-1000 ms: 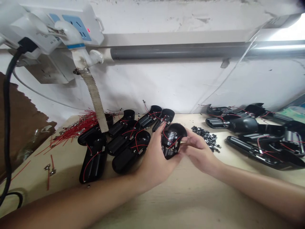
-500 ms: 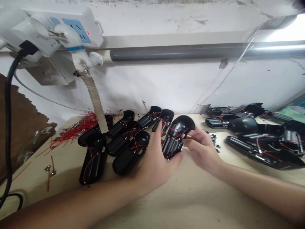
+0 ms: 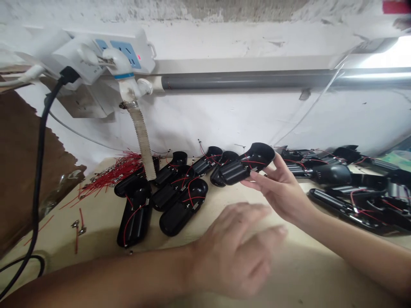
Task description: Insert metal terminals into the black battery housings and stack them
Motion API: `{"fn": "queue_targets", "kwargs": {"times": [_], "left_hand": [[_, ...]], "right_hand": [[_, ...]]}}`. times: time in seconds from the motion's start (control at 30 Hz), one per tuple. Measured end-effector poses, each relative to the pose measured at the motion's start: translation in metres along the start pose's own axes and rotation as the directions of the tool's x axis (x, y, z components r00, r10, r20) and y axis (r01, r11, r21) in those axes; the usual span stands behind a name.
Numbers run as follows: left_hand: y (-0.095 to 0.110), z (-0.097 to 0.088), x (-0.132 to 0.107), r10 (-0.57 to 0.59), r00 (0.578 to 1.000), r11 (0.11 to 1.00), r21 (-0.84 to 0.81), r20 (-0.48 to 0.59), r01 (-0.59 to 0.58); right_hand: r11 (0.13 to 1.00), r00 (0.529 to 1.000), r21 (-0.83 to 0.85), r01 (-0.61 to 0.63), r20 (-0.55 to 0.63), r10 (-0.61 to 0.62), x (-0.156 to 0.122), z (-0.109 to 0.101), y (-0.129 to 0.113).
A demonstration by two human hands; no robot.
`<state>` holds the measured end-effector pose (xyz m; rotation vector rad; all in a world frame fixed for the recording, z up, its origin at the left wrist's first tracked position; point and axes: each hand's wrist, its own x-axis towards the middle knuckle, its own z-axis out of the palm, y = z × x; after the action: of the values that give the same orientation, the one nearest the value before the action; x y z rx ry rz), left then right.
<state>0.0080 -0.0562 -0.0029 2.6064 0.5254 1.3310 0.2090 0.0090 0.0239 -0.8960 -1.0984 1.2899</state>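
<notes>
The right hand (image 3: 282, 190) grips a black plastic battery shell (image 3: 239, 169) closed between thumb and fingers, with the thumb at the rim of its rounded cup end and the fingertips under the body. The shell is held up, tilted, just above the bench, with its ribbed trough pointing away from the palm toward the left and thin red wires (image 3: 253, 162) running over it. The left hand (image 3: 231, 250) is off the shell, blurred, fingers spread and apart, low over the pale wooden bench (image 3: 305, 273) just in front of and to the left of the grip.

Left of the grip lies a close group of similar wired black shells (image 3: 183, 209). Beyond them, a tangle of loose red wires (image 3: 117, 169) sits under a corrugated hose (image 3: 141, 137). To the right, past the gripping fingers, more shells lie in a heap (image 3: 349, 209).

The step in hand looks like one shell being held up and inspected, with its wiring in place. As things stand, the next move calls for the free left hand to come back to the shell, or for the shell to be laid among the others.
</notes>
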Motion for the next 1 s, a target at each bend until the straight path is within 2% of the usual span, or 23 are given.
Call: {"fn": "queue_targets", "kwargs": {"times": [0.1,0.2,0.27,0.33,0.43,0.53,0.6,0.63,0.73,0.8,0.9,0.93,1.0], "left_hand": [[-0.002,-0.003,0.003,0.212,0.971,0.977,-0.005,0.112,-0.213],[-0.004,0.000,0.002,0.295,0.928,0.953,0.000,0.228,-0.303],[-0.005,0.003,0.000,0.333,0.909,0.939,-0.004,0.249,-0.343],[-0.005,0.006,-0.002,0.347,0.909,0.935,-0.008,0.232,-0.355],[-0.005,0.008,-0.003,0.335,0.920,0.940,-0.008,0.202,-0.340],[-0.004,0.008,-0.001,0.279,0.922,0.957,0.005,0.267,-0.291],[-0.004,0.007,-0.001,0.233,0.918,0.967,0.024,0.322,-0.254],[-0.004,0.007,-0.001,0.212,0.916,0.971,0.034,0.340,-0.237],[-0.005,0.008,-0.003,0.121,0.914,0.987,0.050,0.387,-0.152],[-0.007,0.010,-0.004,0.039,0.911,0.997,0.047,0.411,-0.064],[-0.009,0.011,-0.005,-0.065,0.918,0.998,0.046,0.391,0.051],[-0.009,0.011,-0.005,-0.091,0.923,0.996,0.050,0.373,0.078],[-0.009,0.011,-0.005,-0.135,0.932,0.991,0.057,0.336,0.123]], "right_hand": [[1.000,0.999,-0.023,-0.016,0.048,0.017,0.005,0.014,-0.004],[0.996,0.988,-0.084,-0.039,0.147,0.051,0.017,0.037,-0.006],[0.988,0.973,-0.154,-0.011,0.224,0.046,0.028,0.057,-0.004],[0.963,0.957,-0.261,0.066,0.289,0.012,0.039,0.076,-0.001],[0.872,0.938,-0.457,0.173,0.348,-0.004,0.050,0.104,0.006],[0.781,0.920,-0.574,0.246,0.393,-0.001,0.054,0.124,0.016],[0.688,0.890,-0.622,0.373,0.449,-0.077,0.057,0.132,0.025],[0.615,0.862,-0.640,0.460,0.489,-0.136,0.058,0.133,0.030],[0.378,0.755,-0.655,0.654,0.591,-0.284,0.064,0.130,0.034],[0.320,0.723,-0.648,0.691,0.619,-0.308,0.067,0.121,0.021],[0.341,0.741,-0.660,0.670,0.623,-0.251,0.074,0.087,-0.022],[0.325,0.770,-0.700,0.636,0.601,-0.212,0.078,0.070,-0.040],[0.241,0.869,-0.835,0.494,0.477,-0.132,0.089,0.028,-0.075]]}}
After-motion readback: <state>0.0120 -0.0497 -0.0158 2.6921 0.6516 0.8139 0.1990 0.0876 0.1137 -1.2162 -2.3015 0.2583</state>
